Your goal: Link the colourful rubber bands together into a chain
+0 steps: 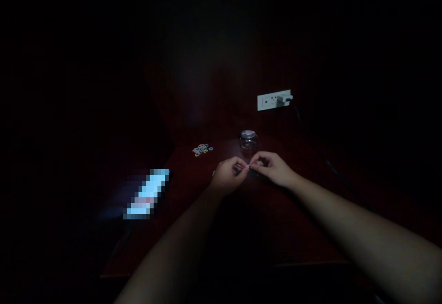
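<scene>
Over the dark red table (186,189), my left hand (228,174) and my right hand (271,168) meet fingertip to fingertip. Both pinch a small pink elastic band (247,166), stretched short between them. Just behind my hands stands a clear glass jar (248,142) with its lid on. A loose pile of coloured elastic bands (200,150) lies beyond my left hand, to its left. Something small and green (213,173) shows at the left edge of my left hand, mostly hidden by it.
A phone with a lit, blurred screen (148,193) is at the left edge of the table. On the back wall is a white socket panel (269,101) with a plug (286,98) in it. Its dark cable (298,113) runs down to the right. The surroundings are very dark.
</scene>
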Action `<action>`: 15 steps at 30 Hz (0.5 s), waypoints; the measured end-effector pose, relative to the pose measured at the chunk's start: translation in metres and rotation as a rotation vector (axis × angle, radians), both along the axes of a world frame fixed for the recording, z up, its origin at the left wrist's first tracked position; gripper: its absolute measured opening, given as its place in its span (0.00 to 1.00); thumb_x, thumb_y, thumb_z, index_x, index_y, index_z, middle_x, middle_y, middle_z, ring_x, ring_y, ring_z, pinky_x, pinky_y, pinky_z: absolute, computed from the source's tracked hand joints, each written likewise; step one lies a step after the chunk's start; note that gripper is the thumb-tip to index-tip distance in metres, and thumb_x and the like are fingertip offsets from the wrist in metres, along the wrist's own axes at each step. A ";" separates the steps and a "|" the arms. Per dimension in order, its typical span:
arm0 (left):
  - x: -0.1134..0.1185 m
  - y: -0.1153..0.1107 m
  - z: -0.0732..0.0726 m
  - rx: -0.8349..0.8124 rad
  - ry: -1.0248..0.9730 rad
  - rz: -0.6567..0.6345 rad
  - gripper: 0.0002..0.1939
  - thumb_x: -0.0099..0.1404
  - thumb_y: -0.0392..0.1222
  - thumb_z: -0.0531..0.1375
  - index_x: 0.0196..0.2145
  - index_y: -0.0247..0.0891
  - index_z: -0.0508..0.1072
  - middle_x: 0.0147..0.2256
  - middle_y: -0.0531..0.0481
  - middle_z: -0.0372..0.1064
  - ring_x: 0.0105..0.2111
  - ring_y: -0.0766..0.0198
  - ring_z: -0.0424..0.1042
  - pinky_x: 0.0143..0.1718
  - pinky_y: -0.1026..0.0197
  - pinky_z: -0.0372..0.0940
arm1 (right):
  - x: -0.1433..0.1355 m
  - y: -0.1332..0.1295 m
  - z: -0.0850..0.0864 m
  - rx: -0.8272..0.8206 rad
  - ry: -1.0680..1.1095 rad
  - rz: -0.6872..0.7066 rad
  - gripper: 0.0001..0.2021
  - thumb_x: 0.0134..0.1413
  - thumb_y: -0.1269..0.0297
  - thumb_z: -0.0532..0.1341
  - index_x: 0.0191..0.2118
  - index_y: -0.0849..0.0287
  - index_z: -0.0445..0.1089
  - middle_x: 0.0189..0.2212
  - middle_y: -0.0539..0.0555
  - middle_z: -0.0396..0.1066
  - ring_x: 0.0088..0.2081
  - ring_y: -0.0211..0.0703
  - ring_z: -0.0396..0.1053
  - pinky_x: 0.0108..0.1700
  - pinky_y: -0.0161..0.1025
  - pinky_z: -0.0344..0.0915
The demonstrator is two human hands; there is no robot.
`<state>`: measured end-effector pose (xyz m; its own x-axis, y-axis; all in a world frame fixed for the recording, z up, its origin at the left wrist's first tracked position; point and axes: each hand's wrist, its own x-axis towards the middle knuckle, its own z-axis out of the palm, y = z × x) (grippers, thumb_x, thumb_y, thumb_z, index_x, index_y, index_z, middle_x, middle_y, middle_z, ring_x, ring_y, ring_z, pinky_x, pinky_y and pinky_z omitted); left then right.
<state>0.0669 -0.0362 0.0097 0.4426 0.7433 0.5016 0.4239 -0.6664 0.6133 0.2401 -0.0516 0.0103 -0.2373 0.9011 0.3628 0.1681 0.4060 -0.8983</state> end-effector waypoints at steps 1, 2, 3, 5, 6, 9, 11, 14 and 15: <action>0.000 0.000 0.000 0.012 0.006 0.010 0.08 0.57 0.42 0.56 0.31 0.35 0.70 0.29 0.50 0.70 0.26 0.70 0.66 0.26 0.68 0.60 | 0.000 0.000 0.000 0.012 -0.007 -0.009 0.11 0.43 0.59 0.62 0.28 0.63 0.64 0.15 0.44 0.57 0.17 0.29 0.52 0.20 0.30 0.48; 0.000 -0.001 0.001 0.025 0.011 0.019 0.08 0.57 0.42 0.56 0.31 0.35 0.70 0.29 0.50 0.69 0.26 0.70 0.66 0.26 0.68 0.60 | 0.000 0.000 0.000 0.018 -0.013 -0.014 0.12 0.43 0.59 0.62 0.28 0.63 0.64 0.15 0.44 0.56 0.17 0.29 0.51 0.20 0.30 0.47; 0.000 -0.001 0.001 0.040 0.016 0.025 0.07 0.57 0.42 0.56 0.31 0.35 0.70 0.29 0.50 0.69 0.26 0.70 0.65 0.25 0.68 0.60 | 0.000 0.000 0.000 0.018 -0.016 -0.013 0.12 0.43 0.59 0.62 0.28 0.63 0.64 0.14 0.43 0.55 0.17 0.29 0.50 0.19 0.30 0.46; 0.000 -0.002 0.002 0.067 0.021 0.025 0.07 0.57 0.42 0.56 0.30 0.35 0.70 0.29 0.50 0.69 0.26 0.70 0.65 0.26 0.68 0.60 | 0.000 0.000 0.000 0.011 -0.012 -0.008 0.12 0.43 0.58 0.62 0.28 0.63 0.64 0.14 0.43 0.54 0.17 0.29 0.49 0.19 0.30 0.46; 0.000 -0.002 0.003 0.076 0.022 0.020 0.07 0.57 0.42 0.56 0.30 0.36 0.70 0.30 0.50 0.69 0.27 0.70 0.65 0.27 0.68 0.60 | 0.000 0.000 -0.001 0.009 -0.008 -0.004 0.12 0.43 0.58 0.62 0.27 0.62 0.64 0.14 0.43 0.54 0.17 0.29 0.50 0.19 0.30 0.46; 0.000 -0.004 0.004 0.065 0.021 0.006 0.06 0.57 0.41 0.56 0.30 0.36 0.70 0.30 0.50 0.69 0.27 0.70 0.65 0.27 0.68 0.60 | 0.001 0.001 -0.002 0.005 0.005 0.003 0.12 0.43 0.58 0.63 0.27 0.62 0.63 0.15 0.43 0.55 0.18 0.29 0.50 0.19 0.30 0.47; 0.001 -0.005 0.004 0.040 0.016 -0.001 0.06 0.57 0.41 0.56 0.30 0.36 0.69 0.29 0.51 0.69 0.26 0.70 0.65 0.27 0.69 0.60 | 0.002 0.002 -0.004 -0.001 0.003 0.004 0.12 0.43 0.58 0.62 0.27 0.62 0.63 0.14 0.43 0.54 0.17 0.29 0.50 0.19 0.30 0.46; 0.002 -0.006 0.004 0.012 -0.005 -0.018 0.06 0.57 0.41 0.56 0.30 0.36 0.69 0.27 0.52 0.68 0.25 0.71 0.65 0.26 0.69 0.59 | 0.002 0.003 -0.005 -0.012 0.004 0.011 0.12 0.43 0.58 0.62 0.27 0.62 0.63 0.14 0.43 0.54 0.17 0.29 0.49 0.19 0.30 0.45; 0.002 -0.006 0.004 0.002 -0.015 -0.024 0.06 0.57 0.41 0.56 0.30 0.36 0.68 0.26 0.52 0.68 0.25 0.71 0.64 0.25 0.69 0.59 | 0.002 0.003 -0.006 -0.017 0.009 0.017 0.12 0.43 0.58 0.62 0.27 0.62 0.63 0.14 0.43 0.54 0.17 0.29 0.49 0.19 0.30 0.45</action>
<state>0.0688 -0.0421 0.0133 0.4531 0.7311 0.5100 0.3984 -0.6779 0.6178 0.2421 -0.0488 0.0046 -0.2494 0.9032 0.3494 0.1534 0.3931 -0.9066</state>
